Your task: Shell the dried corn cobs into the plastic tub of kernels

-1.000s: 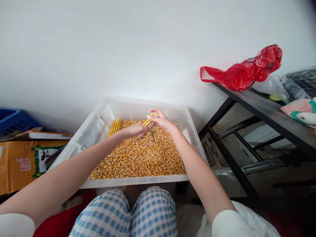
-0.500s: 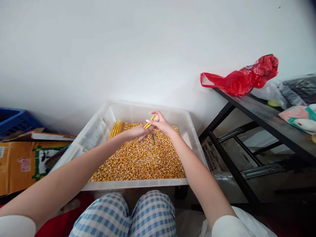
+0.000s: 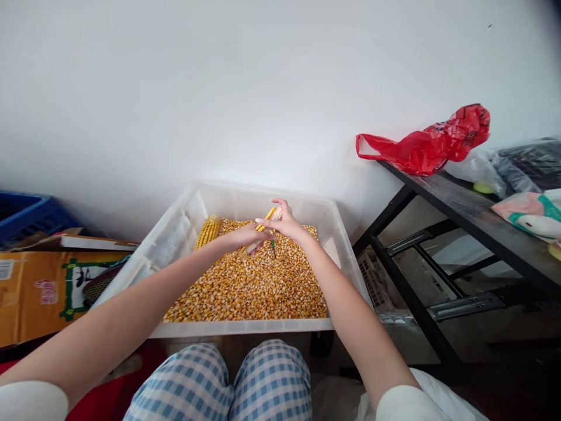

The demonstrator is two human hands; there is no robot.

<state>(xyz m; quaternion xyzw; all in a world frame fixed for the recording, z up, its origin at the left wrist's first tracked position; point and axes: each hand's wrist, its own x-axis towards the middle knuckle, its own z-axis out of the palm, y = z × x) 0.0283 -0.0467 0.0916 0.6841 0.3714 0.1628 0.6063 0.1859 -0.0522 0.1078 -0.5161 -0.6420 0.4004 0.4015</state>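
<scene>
Cob (image 3: 267, 218), partly bared, is gripped by the left hand (image 3: 246, 235) and right hand (image 3: 287, 224) over kernels (image 3: 263, 292) in a bin (image 3: 245, 328); a green tool (image 3: 273, 244) points down beneath them.

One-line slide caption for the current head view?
Left hand and right hand hold a partly stripped corn cob over loose kernels in a plastic bin.

Red bag (image 3: 432, 147) on black table (image 3: 460, 197); blue crate (image 3: 44, 219) left.
</scene>
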